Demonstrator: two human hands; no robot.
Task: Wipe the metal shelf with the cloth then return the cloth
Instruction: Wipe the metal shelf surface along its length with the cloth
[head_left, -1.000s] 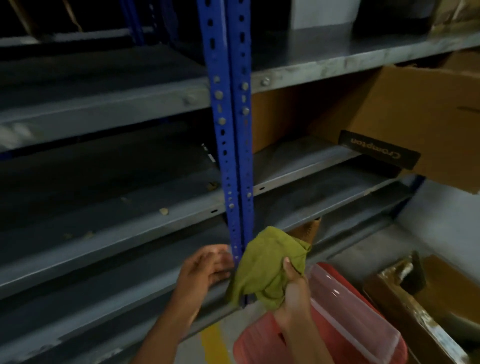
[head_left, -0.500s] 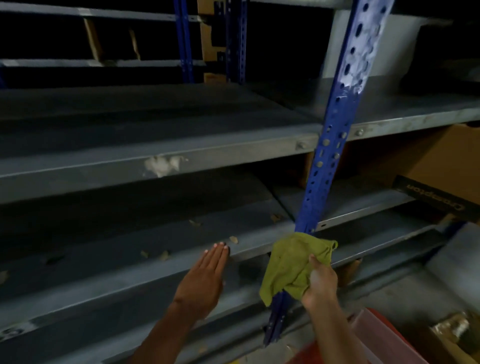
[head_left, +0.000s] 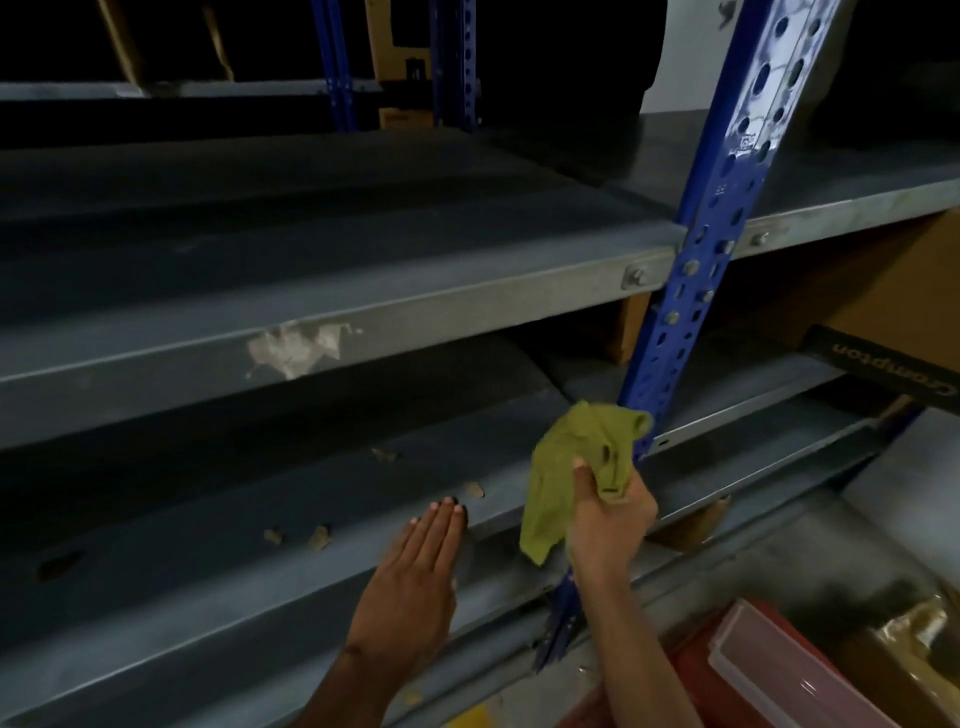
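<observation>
A crumpled olive-green cloth (head_left: 566, 467) hangs in front of the blue upright post (head_left: 696, 270). My right hand (head_left: 608, 514) grips its lower right part, thumb over the fabric. The grey metal shelf (head_left: 260, 525) runs across the lower middle, with small brown scraps lying on it. My left hand (head_left: 415, 577) lies flat with straight fingers on that shelf's front edge, just left of the cloth. A second grey shelf (head_left: 363, 291) sits above, with a torn pale patch on its front lip.
A brown cardboard box (head_left: 893, 306) with a black label fills the right bay. A red bin with a clear lid (head_left: 789, 670) stands on the floor at the lower right. More blue posts (head_left: 452, 62) rise in the dark behind.
The view has swung up and left along the rack. My left hand went from beside the post to lying flat on the shelf edge. My right hand kept hold of the cloth, raising it slightly.
</observation>
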